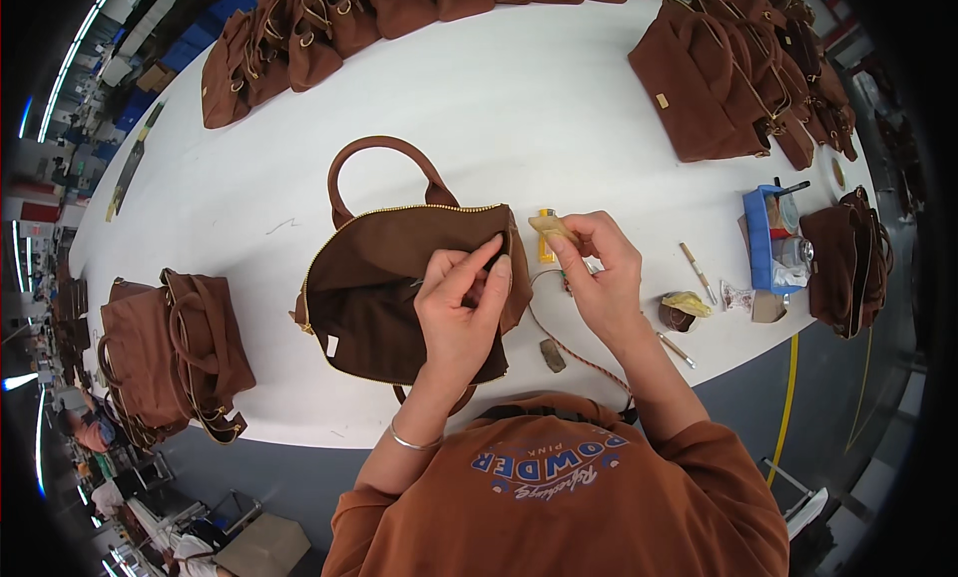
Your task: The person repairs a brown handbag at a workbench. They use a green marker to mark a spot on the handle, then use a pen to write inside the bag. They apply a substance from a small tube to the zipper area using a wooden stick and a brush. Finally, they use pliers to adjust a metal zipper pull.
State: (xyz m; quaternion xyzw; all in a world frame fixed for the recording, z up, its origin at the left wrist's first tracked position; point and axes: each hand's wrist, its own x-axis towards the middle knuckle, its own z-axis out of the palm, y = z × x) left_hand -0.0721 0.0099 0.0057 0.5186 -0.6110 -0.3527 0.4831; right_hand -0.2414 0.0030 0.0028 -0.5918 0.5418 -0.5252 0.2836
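A brown handbag (369, 240) lies on the white table in front of me, its zipped mouth gaping and dark lining showing. One handle arches away on the far side. My left hand (461, 296) is at the mouth's right end, thumb and fingers closed on the bag's edge. Just to the right, my right hand (607, 278) pinches a small flat tan piece (552, 225); its material I cannot make out. Beneath that piece lies a yellow lighter-like object (545, 249), partly covered. A braided cord (569, 352) runs from near my right hand toward my body.
Brown bags (180, 348) stand at the left, more bags (699, 88) at the far right, and a row along the back. On the right are a blue tray (760, 240), a pen (698, 274) and a small cup (676, 318). A dark block (551, 355) lies near me.
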